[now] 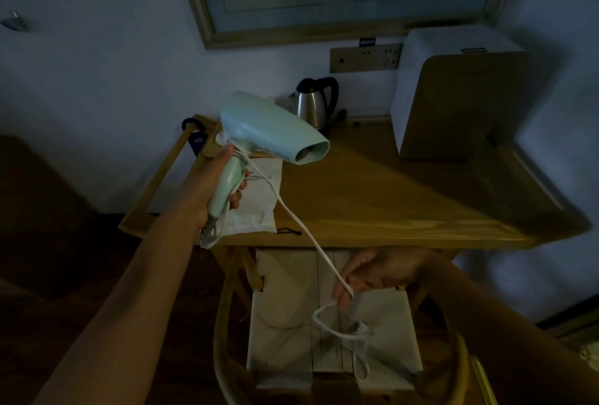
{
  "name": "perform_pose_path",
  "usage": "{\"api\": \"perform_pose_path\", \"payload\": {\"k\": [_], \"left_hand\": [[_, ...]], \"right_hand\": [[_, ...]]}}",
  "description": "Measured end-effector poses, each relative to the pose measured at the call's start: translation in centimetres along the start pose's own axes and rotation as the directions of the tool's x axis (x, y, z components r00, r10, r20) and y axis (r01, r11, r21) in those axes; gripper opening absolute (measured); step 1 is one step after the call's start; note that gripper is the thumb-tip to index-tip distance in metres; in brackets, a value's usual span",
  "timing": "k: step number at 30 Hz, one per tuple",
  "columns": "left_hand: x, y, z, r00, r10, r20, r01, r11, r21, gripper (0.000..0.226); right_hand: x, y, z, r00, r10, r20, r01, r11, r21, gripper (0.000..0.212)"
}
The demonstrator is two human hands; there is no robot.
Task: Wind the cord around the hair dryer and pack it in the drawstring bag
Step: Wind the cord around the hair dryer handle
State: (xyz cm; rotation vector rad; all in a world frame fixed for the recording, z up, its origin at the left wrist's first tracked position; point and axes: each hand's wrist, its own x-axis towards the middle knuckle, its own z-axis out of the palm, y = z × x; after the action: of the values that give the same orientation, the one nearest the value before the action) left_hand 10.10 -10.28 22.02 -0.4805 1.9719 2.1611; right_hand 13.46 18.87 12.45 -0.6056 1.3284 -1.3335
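I see the left hand [223, 184] wrapped tight round the handle of the pale green plastic hair dryer [272, 127], holding it up in the middle of the frame. Its white cord [301, 226] runs down to the lower right, where the right hand [376, 273] pinches it. The white cloth drawstring bag [259, 200] lies on the wooden table [389, 197].

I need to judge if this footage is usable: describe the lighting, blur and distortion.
Head view: dim, bluish and underexposed; the hair dryer and white cord stand out, the left hand reads clearly, the right hand is soft; wide-angle bending curves the table edges; corners blurred.
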Motion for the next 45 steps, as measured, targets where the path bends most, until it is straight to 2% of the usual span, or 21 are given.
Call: {"api": "perform_pose_path", "payload": {"k": [4,9,11,13,16,18,20,22,26,27,29,30,31,32,33,34,37,39,41,43,45], "left_hand": [[-0.3,-0.3,-0.2,0.999,0.022,-0.026,-0.022,1.000,-0.008,0.053],[-0.3,0.3,-0.7,0.995,0.080,-0.058,-0.082,0.996,-0.040,0.053],[-0.2,0.7,-1.2,0.993,0.104,-0.053,-0.109,0.990,-0.089,0.052],[0.0,1.0,-1.7,0.994,0.106,-0.041,-0.110,0.986,-0.124,0.052],[0.1,1.0,-1.7,0.993,0.109,-0.038,-0.113,0.984,-0.138,0.052],[0.2,1.2,-1.1,0.995,0.098,-0.036,-0.103,0.980,-0.170,0.050],[0.4,1.7,-0.4,0.995,0.091,-0.028,-0.095,0.981,-0.167,0.049],[0.5,2.1,0.4,0.995,0.094,-0.020,-0.096,0.983,-0.156,0.049],[1.8,2.1,0.0,0.992,0.129,-0.009,-0.128,0.965,-0.229,0.048],[1.9,2.4,-0.5,0.991,0.103,0.089,-0.080,0.969,-0.234,0.051],[2.7,2.5,-2.6,0.965,0.204,0.162,-0.173,0.968,-0.184,0.074],[2.8,1.8,-3.1,0.946,0.238,0.220,-0.177,0.949,-0.262,0.089],[2.7,1.4,-3.3,0.952,0.283,0.119,-0.266,0.953,-0.147,0.092],[2.1,2.0,-2.2,0.965,0.257,0.050,-0.255,0.966,-0.039,0.079],[1.7,2.6,-1.1,0.992,0.120,0.043,-0.112,0.981,-0.159,0.061],[1.2,2.6,-0.3,0.979,0.192,-0.064,-0.199,0.971,-0.132,0.051],[0.7,2.4,0.7,0.980,0.175,-0.092,-0.185,0.976,-0.118,0.051],[0.2,2.6,0.6,0.980,0.170,-0.106,-0.179,0.980,-0.085,0.050],[0.1,2.9,0.1,0.975,0.193,-0.110,-0.202,0.976,-0.083,0.048],[-0.3,3.2,-0.1,0.978,0.189,-0.092,-0.196,0.978,-0.072,0.049],[-0.1,3.0,-0.4,0.975,0.198,-0.099,-0.206,0.976,-0.070,0.049]], "right_hand": [[-0.3,-1.5,0.4,0.997,0.062,0.053,-0.048,0.971,-0.235,0.035],[-0.3,-3.6,-1.5,0.910,-0.009,-0.415,-0.244,0.797,-0.552,0.010],[-0.7,-5.1,-2.4,0.739,-0.143,-0.659,-0.389,0.708,-0.590,0.013],[-1.3,-6.9,-2.8,0.484,-0.298,-0.822,-0.415,0.749,-0.516,0.008],[-3.1,-10.5,-3.1,0.248,-0.420,-0.873,-0.198,0.860,-0.470,0.002],[-4.7,-13.6,-2.1,0.206,-0.433,-0.877,0.082,0.901,-0.426,0.005],[-6.2,-16.0,-0.2,0.218,-0.493,-0.842,0.406,0.831,-0.381,0.007],[-7.3,-16.9,1.3,0.253,-0.580,-0.774,0.510,0.760,-0.403,0.010],[-7.9,-13.6,0.9,0.618,-0.495,-0.611,0.309,0.868,-0.390,0.024],[-8.1,-12.4,0.5,0.721,-0.421,-0.551,0.273,0.903,-0.332,0.029],[-8.1,-10.5,0.3,0.866,-0.297,-0.402,0.180,0.936,-0.303,0.031],[-7.9,-9.9,0.7,0.906,-0.242,-0.346,0.106,0.923,-0.369,0.029],[-7.3,-9.4,1.0,0.931,-0.190,-0.313,0.028,0.890,-0.455,0.026],[-6.6,-9.0,1.4,0.949,-0.142,-0.281,-0.028,0.851,-0.524,0.024],[-5.8,-8.6,1.8,0.962,-0.104,-0.252,-0.060,0.822,-0.566,0.023],[-5.0,-8.2,2.0,0.968,-0.068,-0.240,-0.089,0.806,-0.585,0.022],[-2.4,-6.9,1.7,0.946,-0.001,-0.325,-0.238,0.680,-0.694,0.016],[-1.4,-7.0,0.7,0.876,-0.046,-0.481,-0.398,0.496,-0.772,0.016],[-1.5,-8.3,-0.7,0.709,-0.186,-0.680,-0.580,0.394,-0.713,0.016],[-2.4,-10.0,-1.8,0.428,-0.390,-0.816,-0.621,0.529,-0.578,0.012],[-3.6,-11.7,-1.6,0.101,-0.607,-0.788,-0.419,0.693,-0.587,0.004]]}}
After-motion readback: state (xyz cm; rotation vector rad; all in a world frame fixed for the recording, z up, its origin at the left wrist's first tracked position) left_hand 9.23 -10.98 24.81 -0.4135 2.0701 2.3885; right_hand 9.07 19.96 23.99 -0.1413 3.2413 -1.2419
